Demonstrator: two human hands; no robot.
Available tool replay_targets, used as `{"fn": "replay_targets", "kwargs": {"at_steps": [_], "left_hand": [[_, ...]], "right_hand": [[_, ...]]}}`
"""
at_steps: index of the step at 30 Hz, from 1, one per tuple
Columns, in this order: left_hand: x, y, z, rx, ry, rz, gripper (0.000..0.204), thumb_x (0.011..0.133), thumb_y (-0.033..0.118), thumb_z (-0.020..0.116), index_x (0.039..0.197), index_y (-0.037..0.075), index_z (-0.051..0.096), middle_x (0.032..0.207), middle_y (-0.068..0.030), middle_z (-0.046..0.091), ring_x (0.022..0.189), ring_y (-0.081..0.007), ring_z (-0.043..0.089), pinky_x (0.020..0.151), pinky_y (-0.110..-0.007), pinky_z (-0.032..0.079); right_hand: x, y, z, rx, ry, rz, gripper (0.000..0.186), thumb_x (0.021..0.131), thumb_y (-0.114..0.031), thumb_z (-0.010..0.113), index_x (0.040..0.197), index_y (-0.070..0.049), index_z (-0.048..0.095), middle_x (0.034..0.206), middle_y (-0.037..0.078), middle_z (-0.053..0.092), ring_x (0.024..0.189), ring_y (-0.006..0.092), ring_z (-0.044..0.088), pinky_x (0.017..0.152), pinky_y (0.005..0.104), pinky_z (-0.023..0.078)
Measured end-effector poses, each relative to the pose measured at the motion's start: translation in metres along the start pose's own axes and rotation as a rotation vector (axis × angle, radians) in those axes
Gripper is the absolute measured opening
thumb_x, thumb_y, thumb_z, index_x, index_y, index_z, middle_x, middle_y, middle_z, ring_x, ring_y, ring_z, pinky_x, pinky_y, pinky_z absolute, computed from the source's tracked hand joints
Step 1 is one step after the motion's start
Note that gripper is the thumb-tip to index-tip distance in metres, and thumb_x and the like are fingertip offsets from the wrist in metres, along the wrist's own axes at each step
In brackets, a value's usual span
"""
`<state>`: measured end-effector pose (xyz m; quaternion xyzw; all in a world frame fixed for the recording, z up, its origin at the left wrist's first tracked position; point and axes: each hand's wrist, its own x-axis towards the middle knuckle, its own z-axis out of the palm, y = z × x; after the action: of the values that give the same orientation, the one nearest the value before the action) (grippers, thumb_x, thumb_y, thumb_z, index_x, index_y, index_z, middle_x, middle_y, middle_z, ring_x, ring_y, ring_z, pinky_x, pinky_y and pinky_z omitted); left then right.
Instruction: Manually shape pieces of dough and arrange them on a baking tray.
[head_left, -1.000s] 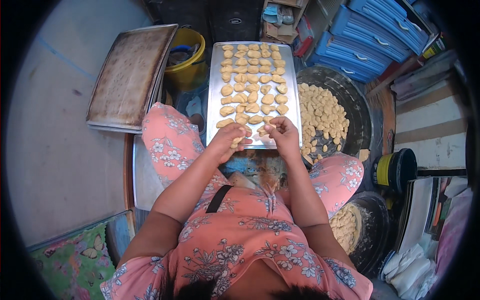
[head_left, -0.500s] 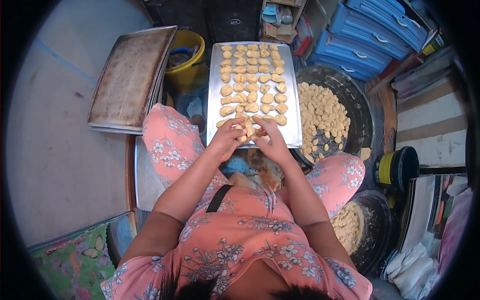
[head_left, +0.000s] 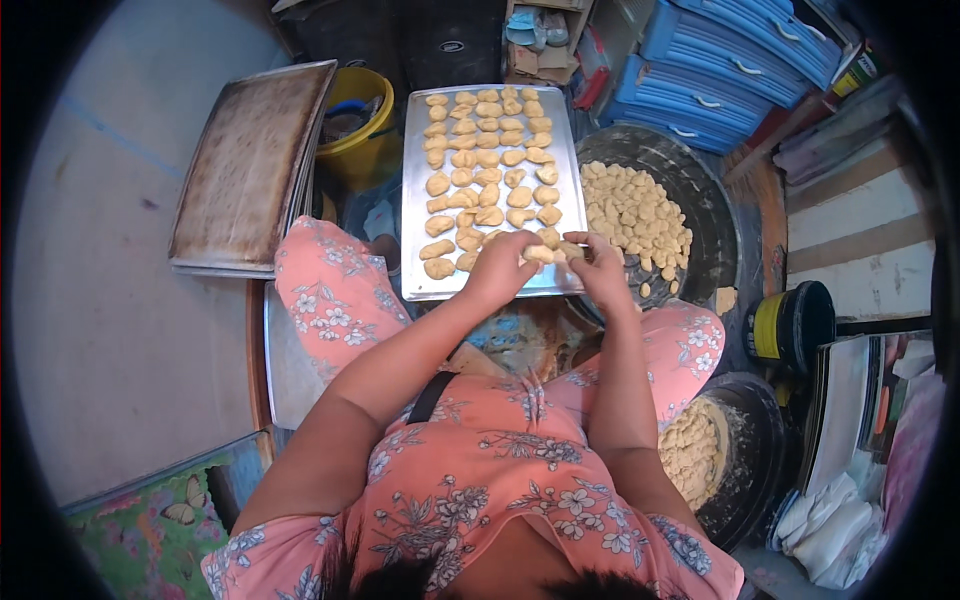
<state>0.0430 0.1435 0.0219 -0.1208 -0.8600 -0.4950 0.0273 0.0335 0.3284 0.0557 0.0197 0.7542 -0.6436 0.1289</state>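
Observation:
A metal tray [head_left: 418,150] bears rows of lumpy pale-yellow dough pieces [head_left: 463,158]. At its front right, my left hand [head_left: 502,268] is closed around one end of a piece of dough [head_left: 540,254]. My right hand [head_left: 602,270] is closed on the dough at the other end, thumb and fingers pinching it; whether it is one piece or two I cannot tell. Just beyond the tray's right edge, a large black round pan [head_left: 715,225] holds a heap of small dough lumps [head_left: 630,205].
Stained baking trays [head_left: 242,165] are stacked at the left beside a yellow bucket [head_left: 365,150]. Blue drawers [head_left: 720,55] stand back right. A dark bucket [head_left: 795,325] and a second black pan of dough [head_left: 750,455] are at the right. My crossed legs [head_left: 330,290] flank the tray.
Both hands have moved right along the tray's front with dough in them, uncovering pieces at its front left. The view has shifted slightly, putting the tray farther left.

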Motion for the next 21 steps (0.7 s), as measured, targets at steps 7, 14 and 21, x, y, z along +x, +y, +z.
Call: {"fn": "replay_targets", "kwargs": {"at_steps": [7,14,21], "left_hand": [[-0.008,-0.010,0.015,0.734,0.066,0.195,0.020,0.075,0.023,0.067,0.092,0.012,0.069,0.089,-0.0037,0.056,0.096,-0.0225,0.052,0.084,-0.039,0.035],[-0.002,-0.025,0.017,0.718,-0.089,0.341,0.014,0.077,0.016,0.056,0.086,0.014,0.066,0.089,-0.0056,0.057,0.096,-0.0243,0.053,0.082,-0.040,0.037],[-0.027,-0.007,-0.021,0.628,0.028,0.301,0.020,0.078,0.019,0.060,0.096,0.011,0.066,0.100,-0.0069,0.057,0.108,-0.0252,0.048,0.090,-0.045,0.033]], "right_hand": [[0.012,0.049,0.009,-0.782,0.091,-0.304,0.040,0.063,-0.008,0.074,0.101,-0.005,0.062,0.091,0.018,0.059,0.090,0.0346,0.059,0.080,0.0388,0.048],[0.028,0.052,0.024,-0.636,0.299,-0.223,0.031,0.069,-0.017,0.076,0.090,0.001,0.063,0.086,0.015,0.061,0.081,0.0281,0.061,0.071,0.0353,0.048],[0.028,0.067,0.008,-0.731,0.075,-0.281,0.031,0.076,-0.024,0.070,0.095,0.000,0.066,0.090,0.017,0.064,0.079,0.0278,0.063,0.070,0.0357,0.049]]}}
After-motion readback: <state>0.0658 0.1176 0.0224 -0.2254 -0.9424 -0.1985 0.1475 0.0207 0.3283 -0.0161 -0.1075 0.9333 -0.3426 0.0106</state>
